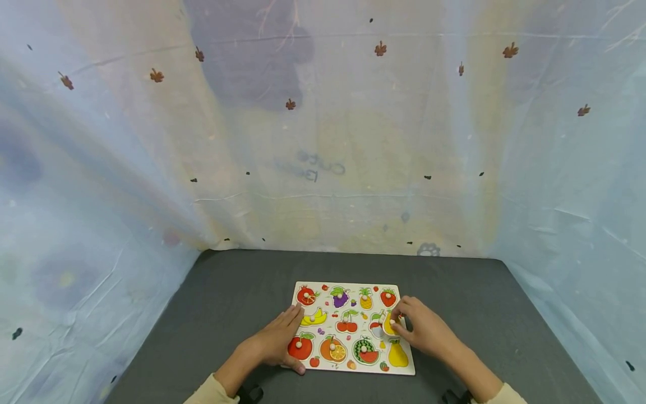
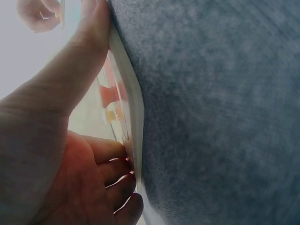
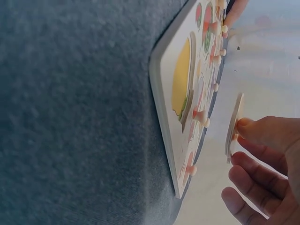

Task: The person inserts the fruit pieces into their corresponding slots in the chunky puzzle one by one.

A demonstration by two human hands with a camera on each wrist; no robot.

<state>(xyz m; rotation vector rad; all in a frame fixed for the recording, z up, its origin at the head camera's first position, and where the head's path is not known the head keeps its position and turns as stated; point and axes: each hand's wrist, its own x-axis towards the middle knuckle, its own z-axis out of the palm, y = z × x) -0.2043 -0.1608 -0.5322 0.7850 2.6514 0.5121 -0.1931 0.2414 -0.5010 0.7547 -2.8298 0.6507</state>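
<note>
A white fruit peg puzzle board [image 1: 343, 367] lies flat on the dark table. My left hand [image 1: 276, 336] rests along its left side, fingers straight by the edge and thumb [image 1: 296, 366] at the near corner. Over the board's right side, my right hand [image 1: 421, 328] pinches a yellow fruit puzzle piece [image 1: 388, 324] between thumb and fingers. That piece [image 3: 233, 124] is raised off the board in the right wrist view, seen nearly edge-on. Just below it in the head view is a yellow pear-shaped recess [image 1: 398, 355] with no knob showing. The held piece partly covers a neighbouring fruit spot [image 1: 375, 326].
Other knobbed pieces sit in the board, among them a watermelon [image 1: 365, 352], an orange [image 1: 333, 350], cherries [image 1: 346, 323] and grapes [image 1: 340, 297]. The dark grey table [image 1: 242, 292] surrounds the board. A pale patterned cloth [image 1: 353, 140] hangs behind and at both sides.
</note>
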